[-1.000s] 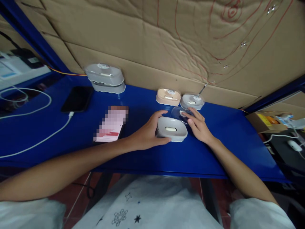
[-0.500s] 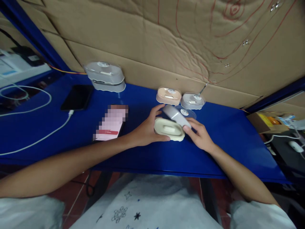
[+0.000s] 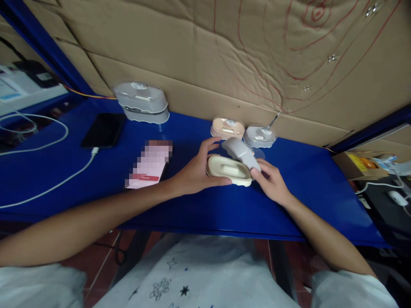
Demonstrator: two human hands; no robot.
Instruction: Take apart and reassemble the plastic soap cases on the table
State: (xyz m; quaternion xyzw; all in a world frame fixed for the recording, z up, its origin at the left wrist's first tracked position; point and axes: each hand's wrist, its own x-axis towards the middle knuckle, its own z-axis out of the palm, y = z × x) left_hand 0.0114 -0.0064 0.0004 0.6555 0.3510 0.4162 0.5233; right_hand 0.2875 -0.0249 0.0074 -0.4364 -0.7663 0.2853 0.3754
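Observation:
My left hand (image 3: 196, 172) grips the left end of a cream oval box base (image 3: 243, 174), thumb along its near side and fingers at the far side. Inside that base is a raised oblong bar. In my right hand (image 3: 272, 182) is a smooth grey curved piece (image 3: 239, 150), pinched at its lower right end. It is tilted over the far right edge of the cream base; whether the two touch, I cannot tell. Behind it a clear lid (image 3: 259, 153) lies partly hidden on the blue table (image 3: 205, 214).
At the back stand a peach oval box (image 3: 224, 124) and a grey oval box (image 3: 255, 136), both with clear lids. Stacked grey boxes (image 3: 141, 100) stand at the back left. A lit phone (image 3: 150, 162) and a dark phone (image 3: 104, 130) with a white cable lie left.
The grey piece in my right hand has turned slightly and shifted a little right. The cream base has moved slightly right and tilted with my left hand.

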